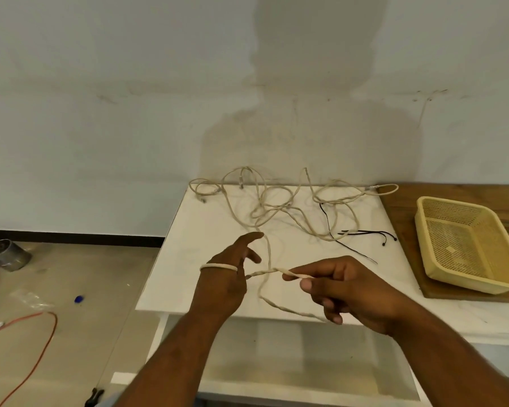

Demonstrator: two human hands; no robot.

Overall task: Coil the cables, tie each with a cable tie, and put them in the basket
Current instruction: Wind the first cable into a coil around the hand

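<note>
"Pale wall (pixel 100 113) behind, matt and scuffed, with a smooth white table (pixel 206 230) pushed up against it. What's along the far edge?"

"Loose cables (pixel 276 207) — cream, thin and round, lying in a slack tangle of loops. Just right of them lie a few black cable ties (pixel 362 232), thin strips with small heads."

"And the hands?"

"The left hand (pixel 224 283) is spread, fingers straight, with one turn of a cream cable (pixel 265 272) looped round it at the knuckles. From there the cable runs, twisted on itself like rope, to the right hand (pixel 350 289), which pinches it between thumb and forefinger; its other fingers curl loosely underneath. Both hands are above the table's near edge."

"The basket?"

"The basket (pixel 467 282) is yellowish plastic, rectangular, with fine mesh walls and floor — it sits on a dark wooden board (pixel 453 192) at the right, well apart from the hands."

"The floor?"

"Beige, with a dull metal tin (pixel 6 254) and a thin orange wire (pixel 46 348) at the left."
</note>
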